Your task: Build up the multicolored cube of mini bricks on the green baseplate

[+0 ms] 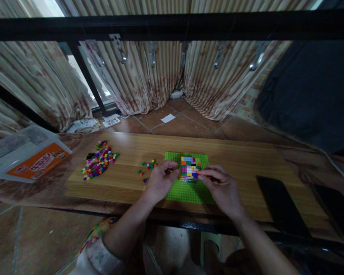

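Note:
A bright green studded baseplate [186, 193] lies in front of me on the wooden board. On it stands a compact block structure [189, 168] of many-coloured toy bricks, open at its middle. My left hand [162, 181] is beside the structure's left side, thumb and curled fingers a little apart, with nothing visible between them. At the right side, my right hand [225, 189] pinches a small red brick [198, 174] against or very near the structure; its fingertips partly hide the contact. A few loose bricks [149, 165] lie left of the baseplate.
A large heap of mixed bricks [100, 162] lies on the board's left part. Beyond it is a clear plastic tub [31, 152] with an orange label. Two dark phone-like slabs, one nearer [282, 206], lie at the right. A black bar [172, 26] crosses above the table.

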Demonstrator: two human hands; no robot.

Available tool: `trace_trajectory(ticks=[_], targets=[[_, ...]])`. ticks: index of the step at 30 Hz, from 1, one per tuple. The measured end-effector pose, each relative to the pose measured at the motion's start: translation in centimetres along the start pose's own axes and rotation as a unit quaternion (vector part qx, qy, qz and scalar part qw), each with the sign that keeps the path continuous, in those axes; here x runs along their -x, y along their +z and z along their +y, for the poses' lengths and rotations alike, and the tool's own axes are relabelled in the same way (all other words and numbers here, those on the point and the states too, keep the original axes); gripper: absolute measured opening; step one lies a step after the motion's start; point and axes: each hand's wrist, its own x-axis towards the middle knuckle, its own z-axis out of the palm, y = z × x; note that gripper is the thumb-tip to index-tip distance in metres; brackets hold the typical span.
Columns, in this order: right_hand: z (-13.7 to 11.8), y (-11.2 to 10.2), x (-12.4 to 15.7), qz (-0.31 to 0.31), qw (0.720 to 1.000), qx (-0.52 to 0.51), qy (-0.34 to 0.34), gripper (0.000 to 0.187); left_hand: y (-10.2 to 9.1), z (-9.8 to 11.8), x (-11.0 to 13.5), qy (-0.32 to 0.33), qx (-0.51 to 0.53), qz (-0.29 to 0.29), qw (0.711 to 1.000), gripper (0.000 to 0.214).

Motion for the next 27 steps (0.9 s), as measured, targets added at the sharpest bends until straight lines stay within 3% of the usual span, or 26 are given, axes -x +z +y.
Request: trace_trajectory(ticks=[14,20,27], targets=[[0.2,0.0,-0.4,0.003,0.999,-0.032,0.029,0.012,0.7,-0.6,0.1,0.0,0.005,-0.032,0.999,0.017],[1.5,-0.1,-0.8,-0.006,0.985,-0.098,0.145,0.028,1.2,-0.3,0.4,-0.002,0.0,-0.031,1.0,0.015],[1.8,0.4,-1.1,0.011,0.956,-0.191,0.222,0.037,1.6,-0.4,0.5,-0.01,0.009,-0.022,1.0,0.016]])
